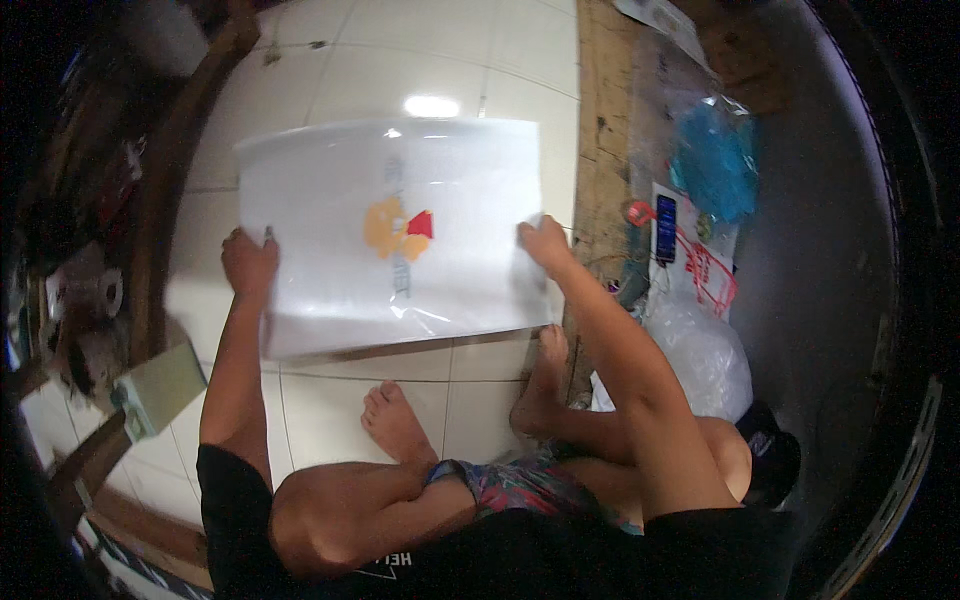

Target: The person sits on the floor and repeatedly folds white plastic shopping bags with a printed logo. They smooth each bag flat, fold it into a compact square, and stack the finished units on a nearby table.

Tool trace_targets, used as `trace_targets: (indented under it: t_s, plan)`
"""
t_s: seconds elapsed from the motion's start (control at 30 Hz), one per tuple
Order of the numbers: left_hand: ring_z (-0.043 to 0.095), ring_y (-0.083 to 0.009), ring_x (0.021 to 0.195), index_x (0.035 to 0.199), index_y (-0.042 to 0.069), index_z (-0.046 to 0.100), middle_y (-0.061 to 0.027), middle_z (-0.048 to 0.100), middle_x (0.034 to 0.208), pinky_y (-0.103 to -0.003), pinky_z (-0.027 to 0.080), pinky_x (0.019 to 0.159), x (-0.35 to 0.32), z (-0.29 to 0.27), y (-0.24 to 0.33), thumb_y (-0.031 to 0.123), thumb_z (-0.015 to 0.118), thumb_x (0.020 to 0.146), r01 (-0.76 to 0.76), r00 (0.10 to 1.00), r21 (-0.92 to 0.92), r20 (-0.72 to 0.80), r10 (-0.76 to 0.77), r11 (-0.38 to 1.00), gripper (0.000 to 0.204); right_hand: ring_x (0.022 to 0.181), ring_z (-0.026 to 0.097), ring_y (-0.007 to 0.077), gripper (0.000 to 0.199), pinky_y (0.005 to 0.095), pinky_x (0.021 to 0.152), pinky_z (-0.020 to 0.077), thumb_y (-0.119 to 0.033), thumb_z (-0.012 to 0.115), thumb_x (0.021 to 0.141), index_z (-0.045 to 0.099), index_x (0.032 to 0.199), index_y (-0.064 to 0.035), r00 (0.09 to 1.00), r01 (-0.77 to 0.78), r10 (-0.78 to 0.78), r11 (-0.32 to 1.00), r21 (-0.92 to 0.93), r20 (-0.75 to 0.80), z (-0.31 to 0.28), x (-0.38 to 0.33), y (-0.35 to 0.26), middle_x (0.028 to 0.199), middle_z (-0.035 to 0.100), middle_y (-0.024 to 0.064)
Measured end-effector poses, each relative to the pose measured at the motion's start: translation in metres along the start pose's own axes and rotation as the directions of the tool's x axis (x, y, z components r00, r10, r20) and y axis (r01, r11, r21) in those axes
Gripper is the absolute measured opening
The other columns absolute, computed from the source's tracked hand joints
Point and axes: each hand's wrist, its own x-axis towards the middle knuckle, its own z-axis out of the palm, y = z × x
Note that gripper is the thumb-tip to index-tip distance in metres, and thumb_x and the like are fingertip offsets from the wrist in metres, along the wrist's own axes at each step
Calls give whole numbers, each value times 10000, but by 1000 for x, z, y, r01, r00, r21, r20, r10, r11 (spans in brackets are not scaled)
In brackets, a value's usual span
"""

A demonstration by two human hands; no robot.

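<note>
A large, flat white plastic bag (pixel 320 230) is stretched between my hands above the tiled floor. Its glossy face carries an orange and red print with grey lettering that runs sideways. My left hand (pixel 250 264) grips its left edge, the thumb lying on top. On the opposite edge, my right hand (pixel 545 246) pinches the plastic in the same way. The fingers under the bag are hidden on both sides. Slight blur softens the bag's edges, and its lower edge hangs a little above the floor near my bare feet.
A wooden board (pixel 598 150) runs along the right. Beside it lie a phone (pixel 665 228), blue plastic wrapping (pixel 715 160) and a clear plastic bag (pixel 700 355). To the left are a pale green box (pixel 160 388) and a white roll (pixel 105 290).
</note>
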Motion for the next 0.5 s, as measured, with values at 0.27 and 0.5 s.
trace_targets:
  t_s: [0.27, 0.5]
  plan:
    - [611, -416, 1075, 1168, -118, 553, -300, 620, 1126, -461, 493, 943, 6, 4, -16, 406, 671, 851, 49, 995, -76, 92, -42, 996, 624, 1124, 619, 389, 531, 428, 969, 478, -349, 656, 885, 595, 1189, 82, 997, -61, 46, 971, 229, 68, -6, 0, 12, 1172, 646, 278]
    - [619, -288, 914, 1071, -79, 613, -134, 659, 983, -390, 477, 890, -60, -22, -45, 264, 628, 907, -80, 963, -520, -260, -68, 850, 381, 1149, 568, 418, 526, 453, 989, 455, -312, 662, 882, 565, 1239, 62, 995, 18, -5, 993, 118, -105, -24, -17, -11, 1197, 607, 274]
